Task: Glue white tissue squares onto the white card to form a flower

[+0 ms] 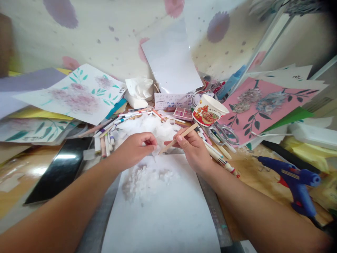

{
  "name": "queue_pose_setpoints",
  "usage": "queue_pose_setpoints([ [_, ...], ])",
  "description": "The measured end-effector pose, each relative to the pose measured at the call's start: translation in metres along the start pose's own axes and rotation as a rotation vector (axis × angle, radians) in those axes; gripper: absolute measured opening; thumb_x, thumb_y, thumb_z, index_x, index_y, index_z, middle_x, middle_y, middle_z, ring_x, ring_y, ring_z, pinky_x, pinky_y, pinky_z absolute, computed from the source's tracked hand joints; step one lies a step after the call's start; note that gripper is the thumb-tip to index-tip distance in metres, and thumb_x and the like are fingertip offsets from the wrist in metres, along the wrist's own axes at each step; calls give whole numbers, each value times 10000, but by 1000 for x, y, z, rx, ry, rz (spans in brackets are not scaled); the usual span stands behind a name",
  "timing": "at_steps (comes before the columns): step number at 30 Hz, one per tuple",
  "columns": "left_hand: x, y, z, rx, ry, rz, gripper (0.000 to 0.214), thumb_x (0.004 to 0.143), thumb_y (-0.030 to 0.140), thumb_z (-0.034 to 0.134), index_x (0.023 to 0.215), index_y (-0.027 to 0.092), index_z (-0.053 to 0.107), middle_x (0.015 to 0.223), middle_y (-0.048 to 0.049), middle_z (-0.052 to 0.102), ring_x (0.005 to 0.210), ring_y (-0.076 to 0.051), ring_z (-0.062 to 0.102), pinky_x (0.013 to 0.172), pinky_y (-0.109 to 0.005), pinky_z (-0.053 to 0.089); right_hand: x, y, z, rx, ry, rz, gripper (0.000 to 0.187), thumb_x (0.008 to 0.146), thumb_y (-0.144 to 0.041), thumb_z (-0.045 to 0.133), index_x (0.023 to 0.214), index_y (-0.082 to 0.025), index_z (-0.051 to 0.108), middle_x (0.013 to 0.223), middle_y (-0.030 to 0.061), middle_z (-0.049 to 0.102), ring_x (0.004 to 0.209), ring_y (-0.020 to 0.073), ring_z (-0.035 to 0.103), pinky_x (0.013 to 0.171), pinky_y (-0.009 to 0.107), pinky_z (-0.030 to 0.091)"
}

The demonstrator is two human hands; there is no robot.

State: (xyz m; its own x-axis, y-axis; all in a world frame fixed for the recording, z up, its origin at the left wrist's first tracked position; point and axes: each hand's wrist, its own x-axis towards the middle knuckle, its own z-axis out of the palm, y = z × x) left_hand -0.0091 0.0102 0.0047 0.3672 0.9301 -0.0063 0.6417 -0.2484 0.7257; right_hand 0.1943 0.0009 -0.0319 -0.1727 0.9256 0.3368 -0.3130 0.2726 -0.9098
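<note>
My right hand grips a flat wooden craft stick, whose lower end slants down to the left. Close beside that end, my left hand pinches a small, thin white piece that looks like tissue paper. Below both hands lies a large white sheet of paper. A raised cluster of crumpled white bits covers its upper part, greyish along the left side. Just beyond my hands is a heap of loose white tissue pieces.
Markers crowd the left, beside a black phone. At right are a paper noodle cup, scissors and a blue glue gun. Flower pictures lean on the left and on the right, on pink paper.
</note>
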Motion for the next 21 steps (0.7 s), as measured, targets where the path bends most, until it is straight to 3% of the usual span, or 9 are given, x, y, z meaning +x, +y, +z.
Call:
queue_pose_setpoints([
  [7,-8,5,-1,-181,-41,-9,173,817,375,548,797,208,587,729,29,579,649,-132,509,577,-250,359,-9,-5,6,-52,32,-57,258,883,-473,639,891,-240,529,817,-47,546,674,116,671,676,310,611],
  [12,-15,13,-3,-256,-132,33,178,819,393,601,815,215,591,749,31,599,688,-136,544,601,-244,395,-24,-33,11,-125,30,-81,223,887,-427,653,873,-225,560,815,-37,562,700,130,677,695,322,612],
  [17,-27,27,1,-244,-428,141,97,774,313,654,770,219,631,741,43,661,704,-141,603,648,-246,452,-68,-62,16,-375,23,-124,84,948,-300,582,897,-237,600,839,-22,607,724,136,684,680,295,582],
  [19,-33,31,8,-131,-551,201,37,775,253,625,771,226,650,713,56,660,662,-128,607,606,-228,448,-87,-63,19,-530,28,-130,56,948,-251,573,910,-238,612,821,-9,641,728,150,685,656,285,563],
  [21,-37,33,16,16,-593,271,92,765,192,598,767,237,679,689,58,656,640,-126,612,592,-229,443,-102,-58,22,-670,18,-177,67,936,-203,569,909,-224,627,787,5,661,704,150,673,627,267,540],
])
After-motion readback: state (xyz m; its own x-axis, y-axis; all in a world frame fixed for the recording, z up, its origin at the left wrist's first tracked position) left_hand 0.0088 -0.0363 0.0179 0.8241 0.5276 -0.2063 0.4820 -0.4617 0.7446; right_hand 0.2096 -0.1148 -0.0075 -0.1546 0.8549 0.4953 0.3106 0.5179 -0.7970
